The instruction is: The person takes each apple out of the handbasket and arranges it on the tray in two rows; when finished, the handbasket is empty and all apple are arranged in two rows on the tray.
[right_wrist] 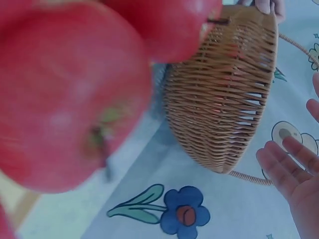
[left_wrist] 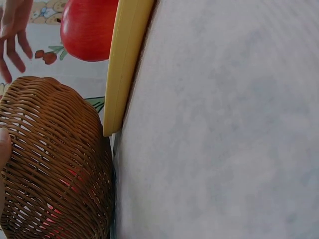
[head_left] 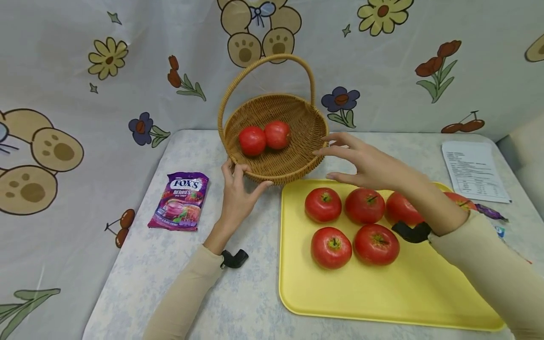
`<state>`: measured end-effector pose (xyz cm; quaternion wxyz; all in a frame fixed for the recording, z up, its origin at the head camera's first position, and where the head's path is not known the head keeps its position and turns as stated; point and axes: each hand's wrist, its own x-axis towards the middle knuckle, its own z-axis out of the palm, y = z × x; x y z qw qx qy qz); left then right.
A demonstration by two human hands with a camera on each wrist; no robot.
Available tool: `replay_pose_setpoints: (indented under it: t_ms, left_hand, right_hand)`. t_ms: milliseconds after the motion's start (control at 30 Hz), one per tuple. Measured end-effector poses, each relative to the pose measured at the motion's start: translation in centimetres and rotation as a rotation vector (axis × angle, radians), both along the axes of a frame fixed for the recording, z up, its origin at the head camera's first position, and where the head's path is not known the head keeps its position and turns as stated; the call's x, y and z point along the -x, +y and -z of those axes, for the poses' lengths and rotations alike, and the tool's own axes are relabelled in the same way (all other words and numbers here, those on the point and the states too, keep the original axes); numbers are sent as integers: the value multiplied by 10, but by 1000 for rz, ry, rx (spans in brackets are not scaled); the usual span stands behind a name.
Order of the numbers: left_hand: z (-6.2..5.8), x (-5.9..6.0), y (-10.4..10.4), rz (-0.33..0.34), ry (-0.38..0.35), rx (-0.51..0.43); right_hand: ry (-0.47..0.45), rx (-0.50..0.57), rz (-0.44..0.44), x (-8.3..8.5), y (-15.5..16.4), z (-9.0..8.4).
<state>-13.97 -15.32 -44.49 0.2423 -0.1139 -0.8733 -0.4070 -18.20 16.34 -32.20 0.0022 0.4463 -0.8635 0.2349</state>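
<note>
Two tomatoes (head_left: 264,138) sit side by side, touching, inside the wicker basket (head_left: 297,160), which stands on the table (head_left: 238,302) at its far side, just beyond the far-left corner of the yellow tray (head_left: 365,302). Left hand (head_left: 236,191) is on the basket's near rim, thumb and fingers spread and curled round the edge — gripping the wicker, holding nothing else. Right hand (head_left: 361,163) hovers w/ fingers straight and loose, spread, empty; fingertips are right by the basket's right rim, and whether they touch it can't be told from the head view. The right wrist view shows that same hand open, palm bare, w/ a visible gap to the basket wall. Six more tomatoes on the tray in two rows: four at the back, the one at far right (head_left: 461,200) partly hidden behind the right forearm, and two in front (head_left: 352,245). Left wrist view: basket's woven wall up close, red showing thru the weave, tray edge just beside it, one tomato above. Off to the left on the table lies a purple Fox's candy bag (head_left: 180,200), well apart from the basket. Far right, a printed paper sheet (head_left: 473,171), w/ a small purple wrapper (head_left: 489,211) near it.
</note>
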Motion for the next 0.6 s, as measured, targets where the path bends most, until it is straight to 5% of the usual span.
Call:
replay_pose_setpoints:
  t_ms: [333,600]
  left_hand:
    - [2,1,-1,-7,-8,5]
    - [0,2,-1,-2,-5,13]
  right_hand:
    - [-4,23,-61,61,-50,2]
    - [-123,-141,-47,88,-94,12]
